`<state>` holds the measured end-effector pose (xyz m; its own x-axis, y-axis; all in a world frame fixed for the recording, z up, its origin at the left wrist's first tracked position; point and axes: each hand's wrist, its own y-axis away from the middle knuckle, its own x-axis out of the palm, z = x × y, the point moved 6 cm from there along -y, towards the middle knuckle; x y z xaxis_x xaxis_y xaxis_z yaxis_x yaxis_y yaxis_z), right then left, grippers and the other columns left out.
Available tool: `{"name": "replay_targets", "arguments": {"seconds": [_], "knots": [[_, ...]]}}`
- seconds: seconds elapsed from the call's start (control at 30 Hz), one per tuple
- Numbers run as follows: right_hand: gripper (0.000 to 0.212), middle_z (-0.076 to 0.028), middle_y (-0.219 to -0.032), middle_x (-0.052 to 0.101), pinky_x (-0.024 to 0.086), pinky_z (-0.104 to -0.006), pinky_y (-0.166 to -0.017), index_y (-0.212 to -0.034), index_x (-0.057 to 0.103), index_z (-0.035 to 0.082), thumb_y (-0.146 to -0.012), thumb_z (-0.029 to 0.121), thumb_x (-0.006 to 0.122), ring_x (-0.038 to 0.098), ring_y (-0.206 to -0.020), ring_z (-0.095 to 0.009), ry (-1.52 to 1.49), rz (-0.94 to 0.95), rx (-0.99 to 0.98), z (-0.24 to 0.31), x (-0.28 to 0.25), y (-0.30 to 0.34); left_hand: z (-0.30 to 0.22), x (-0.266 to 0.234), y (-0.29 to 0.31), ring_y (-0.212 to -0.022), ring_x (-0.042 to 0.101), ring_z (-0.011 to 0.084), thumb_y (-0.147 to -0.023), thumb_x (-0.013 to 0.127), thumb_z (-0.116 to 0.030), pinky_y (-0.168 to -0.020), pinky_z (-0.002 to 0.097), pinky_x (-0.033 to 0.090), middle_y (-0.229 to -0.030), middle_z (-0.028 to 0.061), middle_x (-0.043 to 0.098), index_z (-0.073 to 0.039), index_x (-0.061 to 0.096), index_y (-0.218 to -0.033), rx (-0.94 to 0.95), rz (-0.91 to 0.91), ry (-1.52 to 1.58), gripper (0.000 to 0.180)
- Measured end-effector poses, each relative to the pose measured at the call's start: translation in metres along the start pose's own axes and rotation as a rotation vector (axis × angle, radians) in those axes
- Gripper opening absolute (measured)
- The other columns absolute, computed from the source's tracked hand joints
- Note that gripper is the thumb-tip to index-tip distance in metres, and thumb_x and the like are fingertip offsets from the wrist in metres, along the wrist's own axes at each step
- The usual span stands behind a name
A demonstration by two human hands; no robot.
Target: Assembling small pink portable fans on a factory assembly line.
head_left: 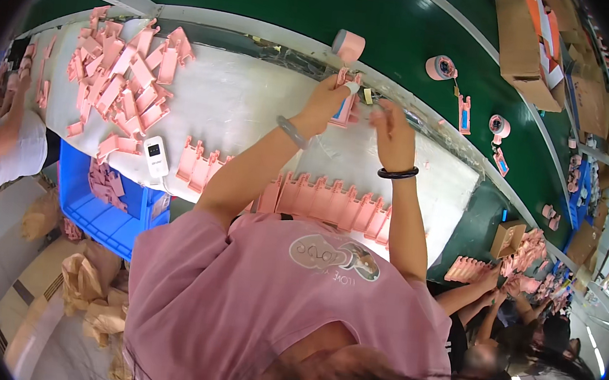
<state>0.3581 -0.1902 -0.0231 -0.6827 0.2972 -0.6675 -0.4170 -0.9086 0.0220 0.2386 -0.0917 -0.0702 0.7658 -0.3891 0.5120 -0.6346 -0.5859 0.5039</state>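
Near the far edge of the white worktop, my left hand (317,110) grips a pink plastic housing (338,120) with a blue part inside it. Something white (352,87) shows at the thumb tip. Joined by wires, a round pink part (348,47) lies just beyond, over the edge of the green belt. My right hand (396,139) is raised to the right of the housing, apart from it. Its fingers are bent and smeared by motion, so whether they pinch anything is unclear. Close to my body stands a row of pink housings (325,200).
A heap of pink housings (130,77) covers the worktop's left. Nearer are a white device with a small screen (155,157) and a blue crate (92,221). More wired parts (442,68) sit on the green belt (398,24). Other people work at both sides.
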Motion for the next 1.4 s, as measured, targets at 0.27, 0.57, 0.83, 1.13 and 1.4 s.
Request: {"name": "replay_targets", "arguments": {"seconds": [0.27, 0.57, 0.83, 1.13, 1.4], "knots": [[0.055, -0.015, -0.136, 0.047, 0.034, -0.0413, -0.105, -0.120, 0.060, 0.012, -0.067, -0.001, 0.071, 0.040, -0.129, -0.035, -0.067, 0.002, -0.599, 0.051, -0.003, 0.007, -0.069, 0.050, 0.095, -0.059, 0.058, 0.0119, -0.085, 0.051, -0.018, -0.048, 0.0258, 0.049, -0.083, 0.0061, 0.059, -0.006, 0.053, -0.113, -0.066, 0.534, -0.738, 0.031], [0.017, -0.009, -0.095, 0.065, 0.047, -0.0227, -0.069, -0.100, 0.065, -0.004, -0.085, 0.002, 0.059, 0.060, -0.081, -0.010, -0.422, 0.641, -0.163, 0.086, -0.038, 0.074, -0.085, 0.048, 0.156, -0.073, 0.063, 0.0279, -0.080, 0.051, -0.010, -0.065, 0.0378, 0.050, -0.088, 0.0103, 0.063, -0.007, 0.053, -0.112, 0.303, 0.967, -1.526, 0.032], [0.026, -0.010, -0.085, 0.067, 0.054, -0.0259, -0.069, -0.108, 0.061, -0.006, -0.095, 0.015, 0.056, 0.068, -0.078, -0.018, -0.871, 0.379, 0.250, 0.085, -0.037, 0.103, -0.081, 0.054, 0.156, -0.086, 0.062, 0.0292, -0.077, 0.052, -0.001, -0.076, 0.0378, 0.049, -0.101, 0.0129, 0.063, -0.008, 0.054, -0.115, 0.736, 0.230, -1.319, 0.039], [0.018, -0.007, -0.089, 0.067, 0.050, -0.0230, -0.070, -0.100, 0.066, -0.006, -0.090, 0.009, 0.062, 0.061, -0.079, -0.011, -0.932, 0.572, -0.144, 0.095, -0.041, 0.114, -0.067, 0.057, 0.174, -0.059, 0.049, 0.0070, -0.083, 0.050, -0.006, -0.048, 0.0225, 0.043, -0.082, 0.0026, 0.056, 0.000, 0.052, -0.118, 0.093, 0.495, -0.698, 0.035], [0.009, -0.008, -0.083, 0.066, 0.049, -0.0222, -0.053, -0.086, 0.059, -0.002, -0.082, 0.002, 0.067, 0.063, -0.063, -0.010, -0.484, 0.161, 0.076, 0.103, -0.054, 0.125, -0.067, 0.072, 0.188, -0.057, 0.047, 0.0062, -0.099, 0.039, -0.018, -0.047, 0.0217, 0.041, -0.084, 0.0026, 0.053, -0.005, 0.052, -0.120, 0.630, 0.406, -0.809, 0.028]]}}
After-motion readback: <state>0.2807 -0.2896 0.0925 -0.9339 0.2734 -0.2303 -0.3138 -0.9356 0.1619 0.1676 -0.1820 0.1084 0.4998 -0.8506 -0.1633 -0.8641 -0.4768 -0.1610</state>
